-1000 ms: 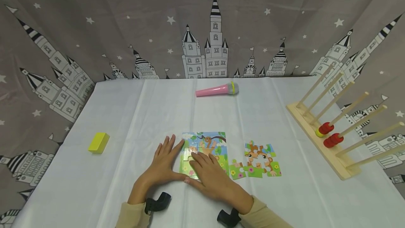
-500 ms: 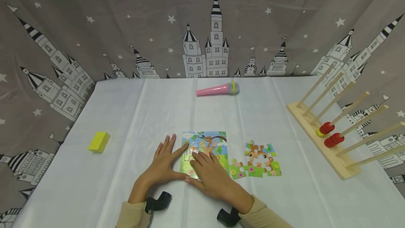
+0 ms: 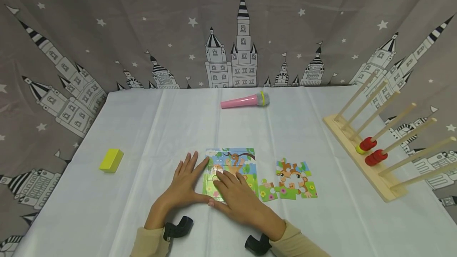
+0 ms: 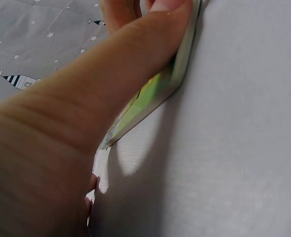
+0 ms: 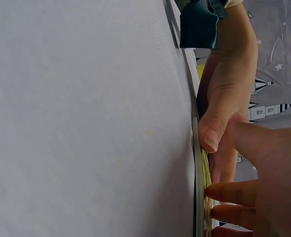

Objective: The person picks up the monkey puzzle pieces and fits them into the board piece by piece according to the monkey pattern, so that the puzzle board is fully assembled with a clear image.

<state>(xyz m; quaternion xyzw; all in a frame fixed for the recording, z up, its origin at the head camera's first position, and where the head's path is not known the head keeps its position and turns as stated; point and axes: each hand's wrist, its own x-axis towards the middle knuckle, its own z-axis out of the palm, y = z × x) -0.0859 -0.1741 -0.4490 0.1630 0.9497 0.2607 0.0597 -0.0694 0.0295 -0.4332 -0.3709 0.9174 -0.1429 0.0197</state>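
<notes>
A square picture puzzle [image 3: 248,158] with a green and blue jungle scene lies flat on the white table. My left hand [image 3: 182,185] rests along its left side, fingers spread, with the thumb over the lower left corner. In the left wrist view that thumb crosses the puzzle's pale edge [image 4: 182,74]. Fingers of my right hand [image 3: 237,201] lie on the puzzle's face and cover its lower middle; the two thumbs meet at the near edge. Just right of the puzzle, several loose joined monkey puzzle pieces [image 3: 287,193] lie on the cloth, with a gap in their middle.
A pink toy microphone [image 3: 240,102] lies toward the back. At the left is a yellow block [image 3: 112,161]. On the right stands a wooden peg rack [image 3: 367,162] with red rings [image 3: 375,158] on two pegs. A castle-print curtain [image 3: 285,19] hangs behind.
</notes>
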